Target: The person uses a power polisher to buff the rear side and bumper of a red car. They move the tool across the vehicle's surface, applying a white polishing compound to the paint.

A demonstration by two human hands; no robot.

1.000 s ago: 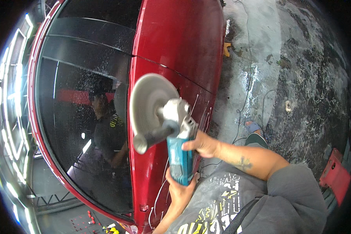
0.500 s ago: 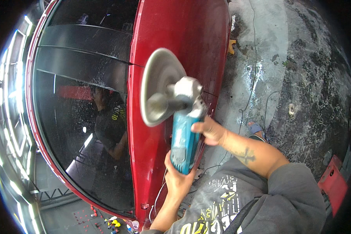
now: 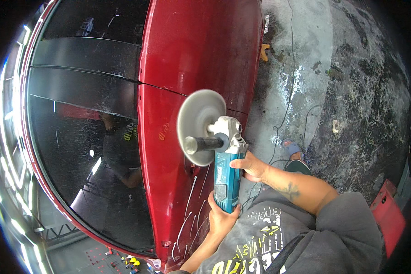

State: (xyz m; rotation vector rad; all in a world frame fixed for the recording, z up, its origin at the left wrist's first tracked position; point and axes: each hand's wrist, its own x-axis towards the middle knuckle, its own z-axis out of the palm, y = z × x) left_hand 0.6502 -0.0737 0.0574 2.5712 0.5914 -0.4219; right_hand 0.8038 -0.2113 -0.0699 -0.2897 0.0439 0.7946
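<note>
A teal polisher [image 3: 228,176] with a silver head is held in both my hands beside the red car door [image 3: 194,50]. Its round pale pad [image 3: 201,107] faces the red paint; whether it touches I cannot tell. My left hand [image 3: 223,218] is closed round the rear end of the body. Farther forward, my right hand [image 3: 252,165] wraps the body just behind the head, thumb on top. The black side handle [image 3: 208,144] sticks out to the left, ungripped. Thin whitish streaks [image 3: 187,217] run over the lower red panel, left of the polisher.
Dark side windows [image 3: 89,160] with reflections lie to the left. A cable [image 3: 291,91] trails over the wet, stained floor [image 3: 370,77] on the right, near a blue sandal [image 3: 291,147]. A red panel-like object [image 3: 389,217] stands at the lower right.
The polisher and both hands have moved nearer to me and slightly right. The pad, blurred before, shows more sharply. Whitish streaks on the near panel have come into view.
</note>
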